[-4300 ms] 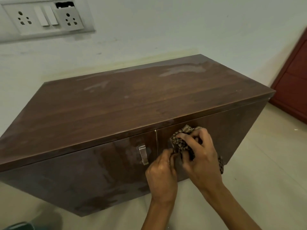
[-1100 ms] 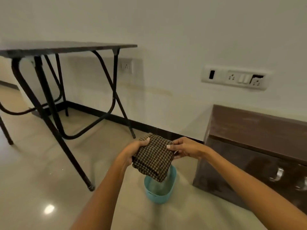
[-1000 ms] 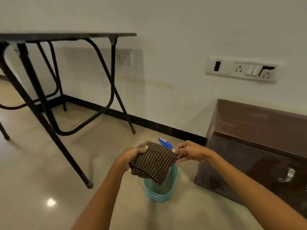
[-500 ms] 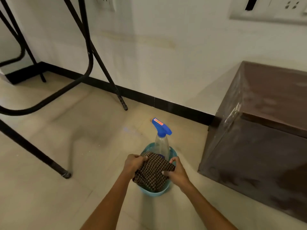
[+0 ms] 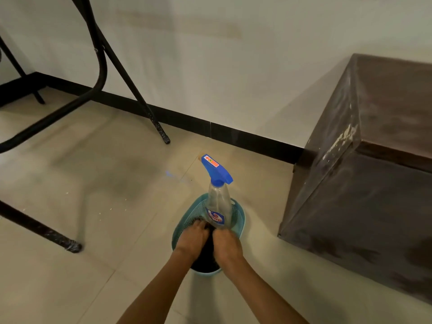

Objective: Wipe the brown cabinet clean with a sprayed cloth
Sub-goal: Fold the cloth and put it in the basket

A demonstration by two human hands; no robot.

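Both of my hands reach down into a teal basket (image 5: 240,218) on the floor. My left hand (image 5: 192,238) and my right hand (image 5: 225,245) press side by side on the dark checked cloth (image 5: 205,258), which lies inside the basket and is mostly hidden in shadow under them. A clear spray bottle (image 5: 217,204) with a blue trigger head stands upright in the far part of the same basket, just beyond my fingertips. The brown cabinet (image 5: 364,174) stands on the floor to the right, its side streaked with pale smears.
Black metal table legs (image 5: 131,76) cross the upper left, with one foot (image 5: 72,246) on the floor left of the basket. A white wall with a black skirting (image 5: 233,134) runs behind. The floor is beige tile.
I turned away from the cabinet front, carried the cloth over to the basket and lowered it in. My hands have sunk from above the rim down into the basket.
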